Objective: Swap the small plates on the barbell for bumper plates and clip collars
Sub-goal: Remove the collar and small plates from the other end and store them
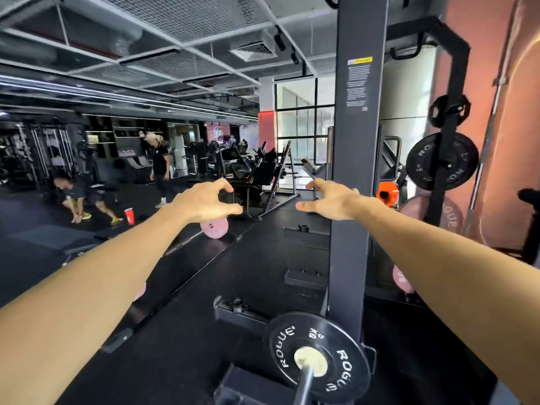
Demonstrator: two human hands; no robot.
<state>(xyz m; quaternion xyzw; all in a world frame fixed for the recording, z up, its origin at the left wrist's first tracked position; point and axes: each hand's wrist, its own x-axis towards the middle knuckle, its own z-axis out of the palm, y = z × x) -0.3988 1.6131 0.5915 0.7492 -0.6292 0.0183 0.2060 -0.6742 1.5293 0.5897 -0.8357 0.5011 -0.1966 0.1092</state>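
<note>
One head-worn wide view faces forward across the gym floor (277, 258), tilted slightly down. The rack post (355, 171) stands close ahead; the barbell plate (317, 356) sits nearest, at the bottom edge.

Gym interior with black floor (257, 267), mesh ceiling (181, 21) and orange wall (496, 118). Daylit window (304, 118) behind machines (248, 168).

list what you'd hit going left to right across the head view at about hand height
person crouching on the floor → red cup → left hand → right hand → orange plate → black plate on the rack peg
</note>
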